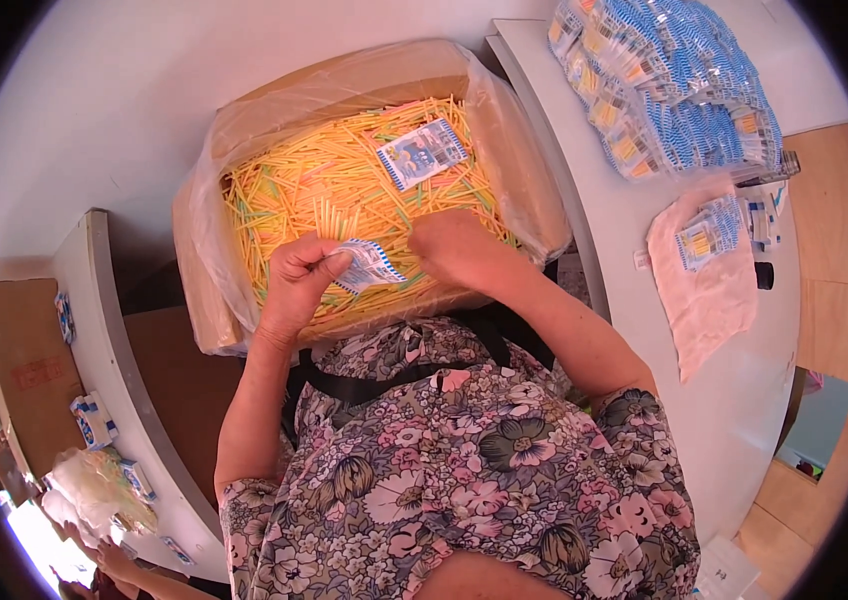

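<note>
My left hand (pixel 296 278) is closed, its thumb pressing a small blue-and-white plastic packet (pixel 372 268). A little bunch of thin pale-yellow sticks (pixel 336 218) fans up from the same fingers. To the right, my right hand (pixel 456 250) is curled over the heap with its back turned up; its fingertips and anything in them are hidden. Beneath both hands, loose thin sticks (pixel 294 170), mostly yellow with some green and pink, fill a cardboard box (pixel 206 300) lined with clear plastic. Another blue-and-white packet (pixel 422 154) lies on the sticks at the far right.
On the right-hand table (pixel 634 330), a large stack of filled packets (pixel 684 90) stands beyond a pink cloth (pixel 709 310) with a few packets on it. At lower left, another person's hands (pixel 114 560) are beside a plastic bag (pixel 99 490) on a second table (pixel 134 400).
</note>
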Tool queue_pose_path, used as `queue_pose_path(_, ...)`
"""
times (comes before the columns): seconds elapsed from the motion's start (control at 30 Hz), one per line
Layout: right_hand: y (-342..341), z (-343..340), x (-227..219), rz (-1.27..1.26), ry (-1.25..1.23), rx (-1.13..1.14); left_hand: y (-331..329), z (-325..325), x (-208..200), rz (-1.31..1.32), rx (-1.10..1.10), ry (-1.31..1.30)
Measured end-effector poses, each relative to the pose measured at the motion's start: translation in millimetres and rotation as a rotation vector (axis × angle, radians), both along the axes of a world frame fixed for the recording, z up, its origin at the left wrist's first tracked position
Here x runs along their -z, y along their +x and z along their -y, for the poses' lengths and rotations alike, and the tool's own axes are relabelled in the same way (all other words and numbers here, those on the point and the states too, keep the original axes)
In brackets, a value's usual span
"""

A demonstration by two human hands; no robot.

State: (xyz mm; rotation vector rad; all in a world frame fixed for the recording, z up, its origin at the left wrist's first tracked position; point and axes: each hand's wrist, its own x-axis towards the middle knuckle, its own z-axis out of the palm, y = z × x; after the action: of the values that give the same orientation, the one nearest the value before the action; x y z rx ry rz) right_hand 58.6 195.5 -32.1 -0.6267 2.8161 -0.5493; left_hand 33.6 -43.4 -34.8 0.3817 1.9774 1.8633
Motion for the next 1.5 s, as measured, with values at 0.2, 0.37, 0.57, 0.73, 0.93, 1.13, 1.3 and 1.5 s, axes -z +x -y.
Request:
queue_pose_path(0.2,2,-7,-8,-0.026,0.04,-0.031,1,-1,-1,-0.028,0.027,-0.055)
queue_pose_path(0.37,2,-16,-30,0.437,-0.847,0.509,1,-12,-1,-0.039,0.008,-0.07)
queue_pose_path(0.57,13,1,-16,0.353,-1.197,0.69,-1,-51,-1,-0.173,0.074,0.019)
queue_pose_path(0.73,17,2,-8,0.122,-1.205,0.593,0,-56,-1,-0.203,0.11,-0.031)
queue_pose_path(0.93,19,4,-11,0.137,-1.331,0.615,5,-60,-5,-0.174,0.098,0.022)
queue_pose_path(1.13,21,-11,-12,0.18,-1.122,0.588,7,-60,0,-0.145,0.114,-0.007)
queue_pose_path(1.3,14,-19,-20,0.322,-0.991,0.542,7,-57,0,-0.144,0.159,-0.003)
queue_pose_path(1.5,8,-18,-22,0.261,-0.834,0.464,7,-57,2,-0.157,0.171,0.03)
